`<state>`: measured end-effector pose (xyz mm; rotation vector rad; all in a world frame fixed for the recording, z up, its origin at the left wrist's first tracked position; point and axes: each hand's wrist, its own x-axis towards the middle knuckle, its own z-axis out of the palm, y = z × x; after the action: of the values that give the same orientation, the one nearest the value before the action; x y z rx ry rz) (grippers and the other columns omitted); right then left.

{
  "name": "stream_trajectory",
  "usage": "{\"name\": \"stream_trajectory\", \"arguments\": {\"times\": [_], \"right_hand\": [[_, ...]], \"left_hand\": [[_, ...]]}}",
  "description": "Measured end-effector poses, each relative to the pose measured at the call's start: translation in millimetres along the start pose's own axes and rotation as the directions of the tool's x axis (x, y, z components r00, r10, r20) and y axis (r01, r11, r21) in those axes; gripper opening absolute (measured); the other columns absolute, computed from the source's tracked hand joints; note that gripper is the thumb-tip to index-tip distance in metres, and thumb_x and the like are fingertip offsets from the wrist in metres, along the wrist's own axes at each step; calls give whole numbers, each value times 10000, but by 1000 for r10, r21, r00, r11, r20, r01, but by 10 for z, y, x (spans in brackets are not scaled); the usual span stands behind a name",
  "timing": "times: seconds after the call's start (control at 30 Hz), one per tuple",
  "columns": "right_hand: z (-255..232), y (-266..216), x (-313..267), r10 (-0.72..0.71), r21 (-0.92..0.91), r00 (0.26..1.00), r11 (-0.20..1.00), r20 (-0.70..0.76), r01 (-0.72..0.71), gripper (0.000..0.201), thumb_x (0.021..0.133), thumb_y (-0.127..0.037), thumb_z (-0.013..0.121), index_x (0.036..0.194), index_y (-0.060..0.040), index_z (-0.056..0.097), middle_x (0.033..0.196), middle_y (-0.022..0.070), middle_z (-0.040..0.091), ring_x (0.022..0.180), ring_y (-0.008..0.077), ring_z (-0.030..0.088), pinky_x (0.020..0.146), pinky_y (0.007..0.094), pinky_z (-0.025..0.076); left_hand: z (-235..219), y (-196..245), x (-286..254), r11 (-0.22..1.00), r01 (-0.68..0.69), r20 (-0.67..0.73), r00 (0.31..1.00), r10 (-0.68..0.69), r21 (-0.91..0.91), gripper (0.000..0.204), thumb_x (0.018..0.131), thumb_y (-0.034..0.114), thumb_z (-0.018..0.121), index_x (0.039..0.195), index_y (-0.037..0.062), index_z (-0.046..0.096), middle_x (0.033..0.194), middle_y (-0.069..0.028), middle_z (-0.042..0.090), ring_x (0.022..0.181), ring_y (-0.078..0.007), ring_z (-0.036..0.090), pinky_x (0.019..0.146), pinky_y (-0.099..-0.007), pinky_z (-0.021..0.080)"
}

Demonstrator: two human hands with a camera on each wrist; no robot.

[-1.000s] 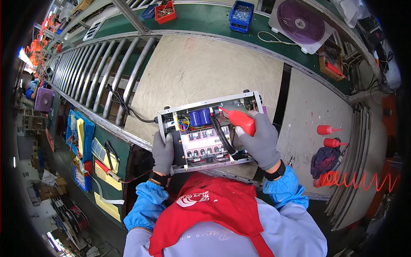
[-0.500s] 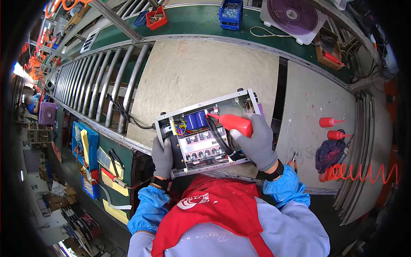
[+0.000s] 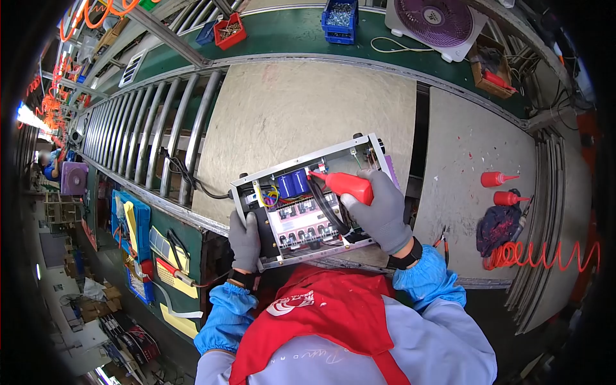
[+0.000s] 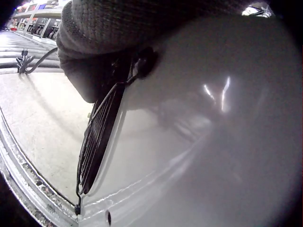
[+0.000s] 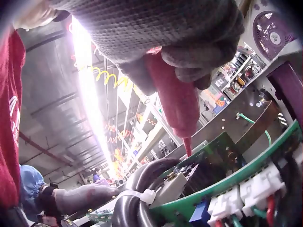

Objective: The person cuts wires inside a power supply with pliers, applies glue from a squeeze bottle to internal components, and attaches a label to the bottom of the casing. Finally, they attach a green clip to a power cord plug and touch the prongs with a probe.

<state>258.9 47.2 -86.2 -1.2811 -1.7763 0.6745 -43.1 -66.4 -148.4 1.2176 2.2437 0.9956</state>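
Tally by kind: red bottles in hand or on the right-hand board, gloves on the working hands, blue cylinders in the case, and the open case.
Red bottles: 3 (1 in the right hand, 2 on the board)
Grey gloves: 2
Blue cylinders visible: 2
Open metal case: 1
Total: 8

Left hand [image 3: 245,244]: fingertips were largely hidden at the end of the metal case [image 3: 301,163]; glove was cut off by the top edge in the left wrist view. Right hand [image 3: 382,215]: was cut off above, in its own wrist view. Red bottle [image 3: 350,186]: base was concealed within that hand. Nozzle [image 5: 188,145]: contact at its tip could not be told. Fan [image 3: 436,16]: top was lost beyond the head view's upper edge. Red bin [image 3: 232,42]: contents were too small to identify. Distant person [image 3: 51,167]: was small and blurred.
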Motion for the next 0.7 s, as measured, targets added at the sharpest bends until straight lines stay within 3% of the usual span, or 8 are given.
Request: {"name": "stream_trajectory", "arguments": {"times": [0.5,0.7], "right_hand": [[33,53,17,23,22,999,1000,-35,-22,413,749,-214,809,1099,-64,650,962,149,663,853,338,678,725,419,546],[0,69,25,49,25,999,998,19,-49,409,751,-228,813,1075,-53,635,975,158,659,874,351,670,747,430,541]], "left_hand": [[-7,50,-5,999,6,8,1000,-6,38,367,997,326,547,1178,7,565,1007,-197,673,897,-316,675,796,-424,512],[-22,83,0,998,27,30,999,-29,62,367,995,327,547,1170,6,570,997,-199,674,884,-316,674,788,-428,511]]}}
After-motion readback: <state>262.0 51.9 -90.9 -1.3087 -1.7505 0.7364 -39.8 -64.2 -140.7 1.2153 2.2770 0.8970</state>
